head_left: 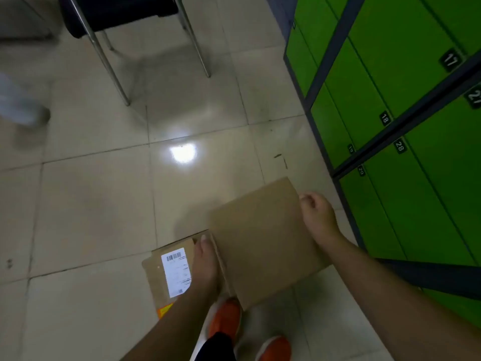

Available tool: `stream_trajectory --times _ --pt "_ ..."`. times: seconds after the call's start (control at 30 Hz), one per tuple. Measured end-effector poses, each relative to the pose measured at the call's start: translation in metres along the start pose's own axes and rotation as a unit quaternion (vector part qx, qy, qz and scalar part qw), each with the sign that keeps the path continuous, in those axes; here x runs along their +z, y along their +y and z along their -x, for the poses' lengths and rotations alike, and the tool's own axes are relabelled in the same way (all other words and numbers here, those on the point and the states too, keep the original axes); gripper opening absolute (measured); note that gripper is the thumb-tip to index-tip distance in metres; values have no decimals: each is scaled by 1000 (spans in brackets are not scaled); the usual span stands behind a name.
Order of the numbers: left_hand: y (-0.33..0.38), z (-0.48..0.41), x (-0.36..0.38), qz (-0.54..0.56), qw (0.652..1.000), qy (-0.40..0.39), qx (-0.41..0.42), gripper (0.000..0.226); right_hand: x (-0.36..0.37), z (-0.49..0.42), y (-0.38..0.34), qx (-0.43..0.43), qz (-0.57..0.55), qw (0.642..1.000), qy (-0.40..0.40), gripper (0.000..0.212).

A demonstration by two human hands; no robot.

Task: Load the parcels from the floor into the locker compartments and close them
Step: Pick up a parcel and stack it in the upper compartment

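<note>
I hold a plain brown cardboard parcel (263,238) above the floor with both hands. My left hand (205,267) grips its left edge, thumb on top. My right hand (316,213) grips its far right corner with curled fingers. A second cardboard parcel (158,272) with a white barcode label lies on the tiles below and to the left, partly hidden by my left hand and the held parcel. The green lockers (390,105) stand at the right with numbered doors 17, 18, 28, all shut.
A black chair with metal legs (122,43) stands on the tiled floor at the top. Another person's blurred shoe (23,105) shows at the left edge. My orange shoes (226,319) are below the parcel. A dark open locker door edge (429,274) juts out at lower right.
</note>
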State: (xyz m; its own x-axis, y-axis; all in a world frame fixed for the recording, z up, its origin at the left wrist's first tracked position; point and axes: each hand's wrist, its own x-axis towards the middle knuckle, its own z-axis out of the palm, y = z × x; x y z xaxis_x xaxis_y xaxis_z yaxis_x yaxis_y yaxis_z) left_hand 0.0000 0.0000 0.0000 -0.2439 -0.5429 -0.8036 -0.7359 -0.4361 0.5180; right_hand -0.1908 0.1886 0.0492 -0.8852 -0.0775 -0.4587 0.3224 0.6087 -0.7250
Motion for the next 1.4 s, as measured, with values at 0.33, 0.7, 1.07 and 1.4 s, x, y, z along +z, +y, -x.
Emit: stream_trajectory --times 0.33,0.7,1.07,1.4 --pt "-15 -2 21 92 993 -77 -23 109 7 3 21 167 -14 982 -89 67" --pt "49 22 -14 36 994 -94 38 98 -26 33 -10 86 -115 976 -161 49" --pt "225 178 -39 10 964 -172 201 77 -143 111 -160 -5 -202 979 -2 48" --pt "415 420 -71 34 898 -297 324 82 -320 282 -344 -137 -277 929 203 34"
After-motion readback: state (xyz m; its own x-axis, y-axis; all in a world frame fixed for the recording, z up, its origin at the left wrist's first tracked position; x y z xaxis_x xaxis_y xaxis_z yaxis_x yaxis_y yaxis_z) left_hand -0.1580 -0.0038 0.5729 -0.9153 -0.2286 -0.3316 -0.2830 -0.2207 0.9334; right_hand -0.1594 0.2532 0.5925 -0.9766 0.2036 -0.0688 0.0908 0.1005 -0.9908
